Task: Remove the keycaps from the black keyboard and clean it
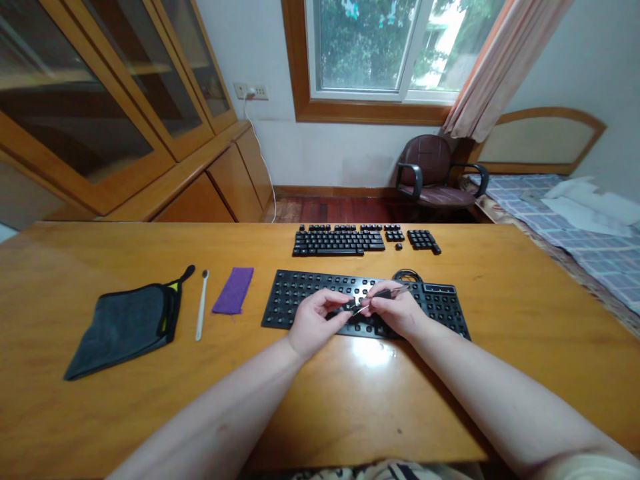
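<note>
Black keycap (351,305) is pinched by fingers of left hand (319,320), probably for steadiness. Fingers of right hand (394,309) clamp wire keycap puller (384,293).

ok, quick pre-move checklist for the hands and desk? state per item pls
1. Right hand holding the slim tool: ok.
2. Left hand firmly holding the small dark piece: cannot tell, fingers crowd it.
3. Keyboard base lying flat on the table: ok.
4. Loose keycaps apart from the hands: ok, grouped beyond the base.
5. Cable coiled: ok, behind the base.
6. Toothbrush and purple cloth off the base: ok, left of it.
</note>
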A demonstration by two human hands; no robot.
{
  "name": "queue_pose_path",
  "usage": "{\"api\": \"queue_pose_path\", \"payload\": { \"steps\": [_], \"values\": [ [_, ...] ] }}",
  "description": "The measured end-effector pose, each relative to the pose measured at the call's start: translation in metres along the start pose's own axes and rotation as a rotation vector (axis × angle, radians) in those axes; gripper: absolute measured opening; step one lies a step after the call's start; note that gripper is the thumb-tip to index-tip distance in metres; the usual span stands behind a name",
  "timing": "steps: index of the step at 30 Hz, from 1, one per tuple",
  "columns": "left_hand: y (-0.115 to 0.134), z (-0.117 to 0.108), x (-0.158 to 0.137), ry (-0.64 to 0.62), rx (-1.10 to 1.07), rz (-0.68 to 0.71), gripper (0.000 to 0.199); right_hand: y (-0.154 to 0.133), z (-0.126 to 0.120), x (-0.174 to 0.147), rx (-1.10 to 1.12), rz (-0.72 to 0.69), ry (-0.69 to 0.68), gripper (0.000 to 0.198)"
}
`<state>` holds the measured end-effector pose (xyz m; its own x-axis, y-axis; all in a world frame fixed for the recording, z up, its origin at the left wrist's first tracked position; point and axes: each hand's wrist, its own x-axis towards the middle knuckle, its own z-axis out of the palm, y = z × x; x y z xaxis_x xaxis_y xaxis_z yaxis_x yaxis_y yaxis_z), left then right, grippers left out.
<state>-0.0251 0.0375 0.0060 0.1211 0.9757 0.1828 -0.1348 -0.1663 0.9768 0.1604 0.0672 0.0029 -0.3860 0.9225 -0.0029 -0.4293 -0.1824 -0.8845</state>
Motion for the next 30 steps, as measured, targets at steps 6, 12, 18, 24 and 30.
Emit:
{"api": "queue_pose_path", "payload": {
  "steps": [6, 12, 18, 24, 30],
  "values": [
    [0.006, 0.001, 0.0, -0.032, 0.072, -0.069, 0.019, -0.001, -0.002, -0.001, 0.009, 0.011, -0.038, 0.017],
    [0.001, -0.002, 0.003, -0.086, 0.001, -0.152, 0.028, 0.001, -0.004, 0.0, 0.011, -0.032, -0.09, 0.014],
    [0.004, -0.002, 0.008, -0.097, -0.073, -0.242, 0.028, 0.0, -0.004, 0.002, 0.068, -0.024, -0.101, 0.019],
    [0.001, -0.003, 0.01, -0.09, -0.171, -0.285, 0.029, -0.001, -0.004, 0.002, 0.03, -0.073, -0.046, 0.02],
    [-0.004, -0.005, 0.009, -0.063, -0.112, -0.263, 0.029, -0.002, -0.002, 0.002, -0.12, -0.158, -0.026, 0.024]
  ]
}}
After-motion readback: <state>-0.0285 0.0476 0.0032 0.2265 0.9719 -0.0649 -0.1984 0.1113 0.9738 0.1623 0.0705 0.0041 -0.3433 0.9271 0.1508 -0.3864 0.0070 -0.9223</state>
